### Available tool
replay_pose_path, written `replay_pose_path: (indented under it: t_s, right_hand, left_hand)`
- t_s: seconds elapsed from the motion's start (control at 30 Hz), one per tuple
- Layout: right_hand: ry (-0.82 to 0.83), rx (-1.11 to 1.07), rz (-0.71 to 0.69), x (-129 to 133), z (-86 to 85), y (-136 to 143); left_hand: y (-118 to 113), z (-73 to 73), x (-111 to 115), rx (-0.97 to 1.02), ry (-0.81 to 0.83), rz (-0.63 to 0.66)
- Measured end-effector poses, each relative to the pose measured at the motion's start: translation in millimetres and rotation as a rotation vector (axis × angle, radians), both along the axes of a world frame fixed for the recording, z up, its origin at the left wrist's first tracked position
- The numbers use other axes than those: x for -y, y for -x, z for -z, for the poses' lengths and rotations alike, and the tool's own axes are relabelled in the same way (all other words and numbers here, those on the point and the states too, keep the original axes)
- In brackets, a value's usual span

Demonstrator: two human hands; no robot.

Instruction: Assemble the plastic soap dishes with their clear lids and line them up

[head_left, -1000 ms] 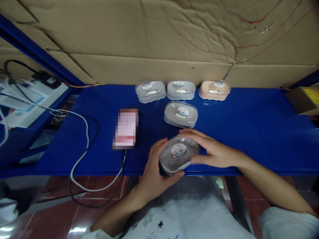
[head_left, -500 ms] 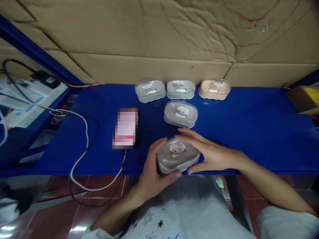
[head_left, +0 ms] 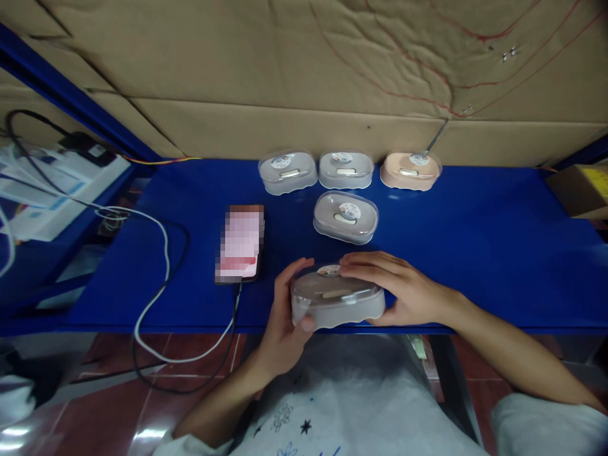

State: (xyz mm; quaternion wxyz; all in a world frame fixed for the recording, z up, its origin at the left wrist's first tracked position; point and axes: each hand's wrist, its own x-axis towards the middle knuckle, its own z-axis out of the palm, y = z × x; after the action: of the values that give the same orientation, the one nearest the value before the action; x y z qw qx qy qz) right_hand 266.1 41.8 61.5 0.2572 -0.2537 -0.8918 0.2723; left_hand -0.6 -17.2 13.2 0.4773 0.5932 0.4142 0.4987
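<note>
A grey oval box with a clear lid (head_left: 337, 307) is held between both hands over the front edge of the blue table (head_left: 456, 253). My left hand (head_left: 285, 323) grips its left end, thumb on the near side. My right hand (head_left: 403, 288) holds the right end, fingers over the lid beside a round label. Just behind lies another grey box (head_left: 346, 218). Further back are two grey boxes, one at left (head_left: 287, 173) and one in the middle (head_left: 346, 170), with a peach box (head_left: 411, 171) to their right.
A phone (head_left: 239, 244) with a cable lies left of the hands. Looped white and black cables (head_left: 166, 253) hang over the front edge. A cardboard box (head_left: 577, 190) stands at the right, before a brown back panel (head_left: 237, 126).
The held box has tilted so that its near side wall shows more, and it has shifted slightly left. Both hands have moved a little with it.
</note>
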Motion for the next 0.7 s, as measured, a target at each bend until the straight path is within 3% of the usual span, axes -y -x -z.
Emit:
replay_pose_path:
  t_s: [0.13,0.27,0.37,0.47,0.57,0.7]
  right_hand:
    - [0.047,-0.043,0.075,-1,0.8,1]
    - [0.048,-0.038,0.140,0,-9.4,-6]
    - [-0.100,-0.048,0.388,-3,-22.0,-28]
    - [-0.350,0.028,0.606,-17,-29.7,-55]
    - [-0.490,0.156,0.603,-36,-28.8,-77]
    - [-0.461,0.248,0.566,-49,-22.7,-89]
  left_hand:
    - [1,2.5,0,-0.004,-0.024,0.049]
    - [1,5.0,0,-0.020,-0.032,0.036]
    - [0,5.4,0,-0.020,-0.053,0.060]
    - [-2,3.4,0,-0.072,-0.046,0.069]
    - [-3,1.5,0,-0.131,-0.035,0.051]
    - [-3,2.0,0,-0.152,-0.048,0.057]
